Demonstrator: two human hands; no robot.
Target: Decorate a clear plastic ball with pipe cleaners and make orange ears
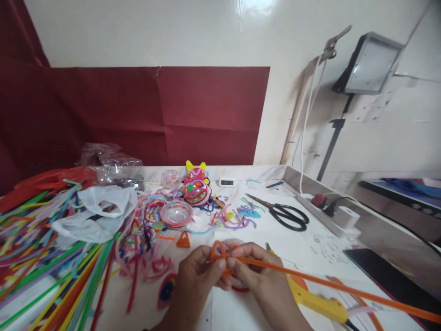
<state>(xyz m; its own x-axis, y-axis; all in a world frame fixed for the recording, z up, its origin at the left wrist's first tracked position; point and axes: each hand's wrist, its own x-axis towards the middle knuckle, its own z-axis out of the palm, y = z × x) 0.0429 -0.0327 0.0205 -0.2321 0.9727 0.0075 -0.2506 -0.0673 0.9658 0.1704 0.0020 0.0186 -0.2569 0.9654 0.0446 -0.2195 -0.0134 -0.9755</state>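
Both hands meet low in the middle of the head view, working one orange pipe cleaner (310, 276). My left hand (200, 276) pinches the end that is bent into a small loop. My right hand (258, 271) pinches the stem just beside the loop, and the long straight part runs off to the lower right. Beneath the hands lies a round, colourful piece, mostly covered. A small orange pipe-cleaner triangle (183, 239) sits just beyond my left hand. To the left of that hand is a red and blue eye-shaped piece (167, 290).
Pipe cleaners (82, 280) pile up at left under a white plastic bag (99, 214). Behind stand a clear bowl (177, 214) and a decorated figure (196, 186). Black-handled scissors (282, 212), a yellow glue gun (320, 303), a phone (389, 280) and a power strip (339, 220) occupy the right.
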